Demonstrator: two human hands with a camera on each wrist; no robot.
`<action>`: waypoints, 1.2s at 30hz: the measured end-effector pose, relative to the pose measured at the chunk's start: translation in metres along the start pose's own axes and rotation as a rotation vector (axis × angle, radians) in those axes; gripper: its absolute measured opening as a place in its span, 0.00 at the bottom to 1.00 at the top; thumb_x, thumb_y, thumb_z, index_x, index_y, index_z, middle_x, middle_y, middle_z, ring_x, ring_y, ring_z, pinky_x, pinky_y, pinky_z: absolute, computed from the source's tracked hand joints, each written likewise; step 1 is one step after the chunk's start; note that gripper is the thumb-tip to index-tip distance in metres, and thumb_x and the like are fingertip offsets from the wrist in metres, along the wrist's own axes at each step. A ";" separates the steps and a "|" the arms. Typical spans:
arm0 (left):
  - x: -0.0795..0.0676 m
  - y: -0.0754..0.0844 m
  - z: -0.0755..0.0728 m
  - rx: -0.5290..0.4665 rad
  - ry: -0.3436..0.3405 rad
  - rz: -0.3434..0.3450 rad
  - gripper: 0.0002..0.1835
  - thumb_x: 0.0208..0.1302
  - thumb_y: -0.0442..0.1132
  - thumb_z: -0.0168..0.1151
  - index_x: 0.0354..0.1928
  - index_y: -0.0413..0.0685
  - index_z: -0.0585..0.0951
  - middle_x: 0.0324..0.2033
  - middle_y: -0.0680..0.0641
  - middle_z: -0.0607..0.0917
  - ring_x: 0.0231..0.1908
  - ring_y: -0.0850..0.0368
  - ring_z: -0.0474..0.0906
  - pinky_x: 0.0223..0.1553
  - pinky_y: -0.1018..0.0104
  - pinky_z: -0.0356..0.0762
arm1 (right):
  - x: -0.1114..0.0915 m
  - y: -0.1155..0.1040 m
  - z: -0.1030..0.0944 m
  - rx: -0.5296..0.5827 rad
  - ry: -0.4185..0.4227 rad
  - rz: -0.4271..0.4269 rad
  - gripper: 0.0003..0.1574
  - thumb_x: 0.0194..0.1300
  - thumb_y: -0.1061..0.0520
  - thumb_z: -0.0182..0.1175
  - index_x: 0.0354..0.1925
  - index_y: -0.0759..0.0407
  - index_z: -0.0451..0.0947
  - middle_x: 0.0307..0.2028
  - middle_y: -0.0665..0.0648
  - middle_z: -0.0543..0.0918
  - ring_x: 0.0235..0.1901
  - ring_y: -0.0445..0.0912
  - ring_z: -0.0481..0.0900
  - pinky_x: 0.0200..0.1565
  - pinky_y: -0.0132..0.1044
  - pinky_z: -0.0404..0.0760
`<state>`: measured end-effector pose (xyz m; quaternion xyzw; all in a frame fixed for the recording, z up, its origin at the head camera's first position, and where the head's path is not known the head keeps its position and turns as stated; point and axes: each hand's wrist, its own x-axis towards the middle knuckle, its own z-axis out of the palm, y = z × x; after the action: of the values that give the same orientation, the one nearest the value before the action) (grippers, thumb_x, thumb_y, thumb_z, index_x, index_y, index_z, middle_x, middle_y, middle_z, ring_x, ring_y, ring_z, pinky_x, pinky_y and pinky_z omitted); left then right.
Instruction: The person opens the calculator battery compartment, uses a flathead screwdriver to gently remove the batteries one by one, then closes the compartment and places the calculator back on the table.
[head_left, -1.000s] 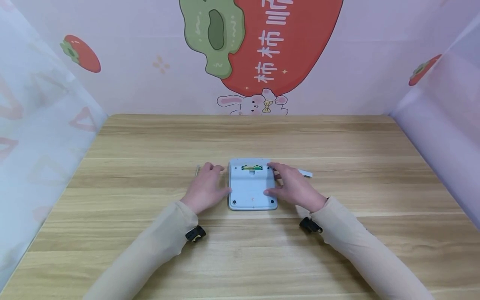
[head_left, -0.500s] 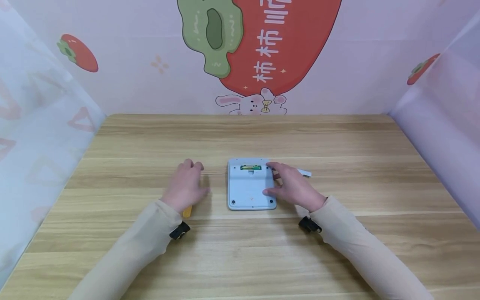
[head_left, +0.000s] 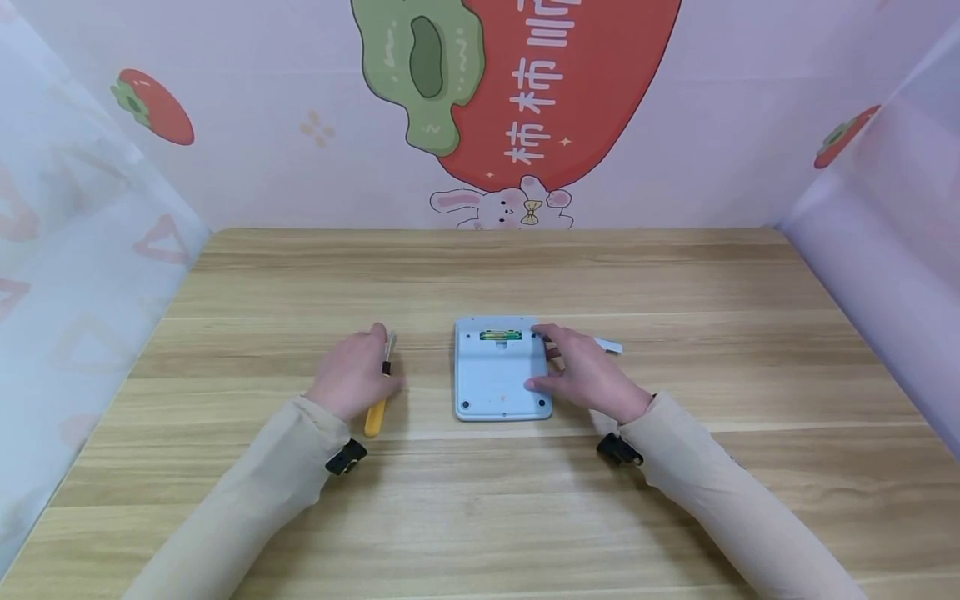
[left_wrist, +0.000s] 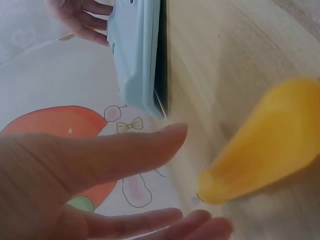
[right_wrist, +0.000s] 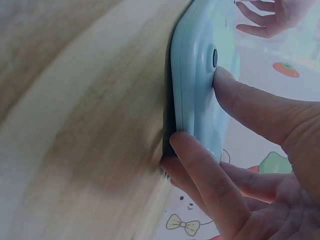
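Observation:
A light-blue calculator (head_left: 498, 375) lies back side up on the table, its battery slot uncovered with green-and-gold batteries (head_left: 501, 335) inside. My right hand (head_left: 581, 375) grips its right edge, thumb on the back and fingers along the side, as the right wrist view also shows. Left of the calculator is a screwdriver (head_left: 375, 418) with a yellow handle, black collar and thin metal shaft. Over it hovers my left hand (head_left: 352, 375), thumb and fingers apart; in the left wrist view the yellow handle (left_wrist: 270, 145) stands just beyond the fingertips.
A narrow light-blue piece (head_left: 609, 345) lies behind my right hand, partly hidden by it. The wooden table (head_left: 480, 517) ends at a printed backdrop (head_left: 270, 167), with more printed sheets along both sides.
My left hand has left the calculator's left side and moved left to the screwdriver, lowering beside it. The right hand has stayed on the calculator.

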<state>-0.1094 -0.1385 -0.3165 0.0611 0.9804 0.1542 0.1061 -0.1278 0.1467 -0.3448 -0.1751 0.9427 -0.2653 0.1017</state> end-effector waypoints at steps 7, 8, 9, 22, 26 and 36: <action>-0.003 -0.003 0.001 0.025 -0.037 -0.006 0.19 0.51 0.43 0.66 0.35 0.36 0.70 0.18 0.47 0.71 0.18 0.55 0.67 0.16 0.69 0.62 | 0.000 0.000 0.000 -0.002 -0.008 -0.003 0.49 0.49 0.54 0.71 0.64 0.63 0.60 0.56 0.63 0.75 0.51 0.53 0.78 0.48 0.44 0.79; -0.003 -0.003 0.001 0.028 -0.047 -0.011 0.20 0.51 0.44 0.65 0.35 0.36 0.70 0.17 0.48 0.71 0.18 0.55 0.67 0.16 0.69 0.62 | 0.000 0.000 -0.001 -0.002 -0.010 -0.003 0.48 0.49 0.54 0.71 0.64 0.63 0.60 0.56 0.63 0.75 0.51 0.53 0.78 0.48 0.44 0.79; -0.003 -0.004 0.001 0.034 -0.053 -0.013 0.20 0.52 0.45 0.65 0.35 0.36 0.70 0.17 0.48 0.70 0.17 0.56 0.66 0.16 0.69 0.61 | 0.000 0.000 -0.001 -0.003 -0.012 -0.004 0.48 0.50 0.54 0.71 0.64 0.63 0.60 0.56 0.63 0.75 0.51 0.53 0.78 0.48 0.44 0.79; -0.001 -0.011 0.007 0.030 -0.113 -0.040 0.19 0.58 0.49 0.61 0.17 0.46 0.70 0.14 0.51 0.71 0.15 0.58 0.68 0.15 0.71 0.60 | 0.000 0.000 -0.001 0.000 -0.013 -0.002 0.48 0.50 0.54 0.70 0.65 0.63 0.59 0.56 0.63 0.75 0.51 0.53 0.78 0.48 0.44 0.79; -0.001 -0.011 0.008 0.042 -0.113 -0.036 0.19 0.59 0.48 0.59 0.17 0.46 0.70 0.14 0.50 0.72 0.15 0.58 0.69 0.16 0.70 0.60 | 0.000 0.001 -0.001 0.001 -0.012 -0.001 0.48 0.50 0.54 0.70 0.65 0.62 0.59 0.56 0.63 0.75 0.51 0.54 0.78 0.48 0.44 0.79; -0.002 -0.013 0.009 0.035 -0.126 -0.018 0.19 0.62 0.44 0.55 0.15 0.45 0.72 0.11 0.50 0.73 0.13 0.59 0.68 0.14 0.71 0.61 | -0.001 0.002 -0.001 0.021 -0.015 0.004 0.48 0.50 0.54 0.70 0.65 0.62 0.59 0.56 0.63 0.75 0.51 0.53 0.78 0.47 0.43 0.79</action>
<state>-0.1061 -0.1481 -0.3286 0.0638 0.9749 0.1318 0.1678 -0.1274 0.1488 -0.3450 -0.1741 0.9393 -0.2738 0.1112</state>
